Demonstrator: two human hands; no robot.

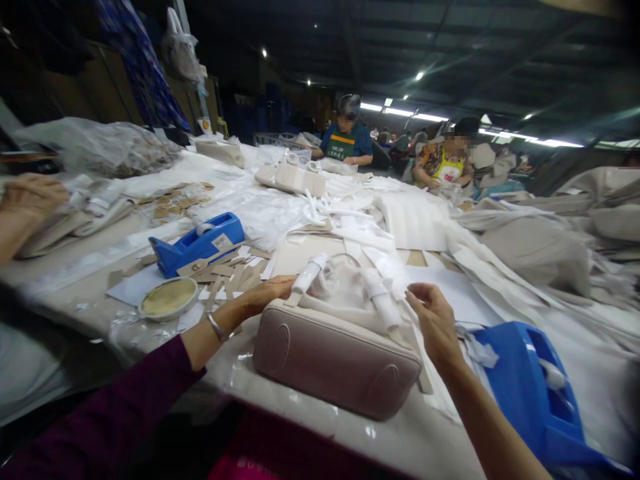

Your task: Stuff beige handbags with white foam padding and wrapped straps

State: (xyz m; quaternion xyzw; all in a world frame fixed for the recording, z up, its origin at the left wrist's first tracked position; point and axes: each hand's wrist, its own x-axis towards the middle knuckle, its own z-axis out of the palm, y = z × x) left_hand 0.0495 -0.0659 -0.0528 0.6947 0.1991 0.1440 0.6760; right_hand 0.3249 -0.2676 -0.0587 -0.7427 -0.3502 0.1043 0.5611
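A beige handbag (337, 357) lies at the near table edge, its broad panel with two oval outlines facing me. White wrap (309, 273) covers the lower part of one strap, and more white wrap (383, 300) covers the other. My left hand (275, 290) is at the bag's upper left corner beside the wrapped strap, its fingertips partly hidden behind it. To the right of the bag, my right hand (433, 310) is raised with curled fingers near the thumb; whether anything small is between them is unclear.
Blue tape dispensers stand at left (200, 243) and right (535, 393). A round tin (169, 298) sits near paper scraps. Another bag (290, 179) lies farther back. Another person's hand (33, 200) is at far left; two people work across the table. White foam sheets (415, 223) cover the middle.
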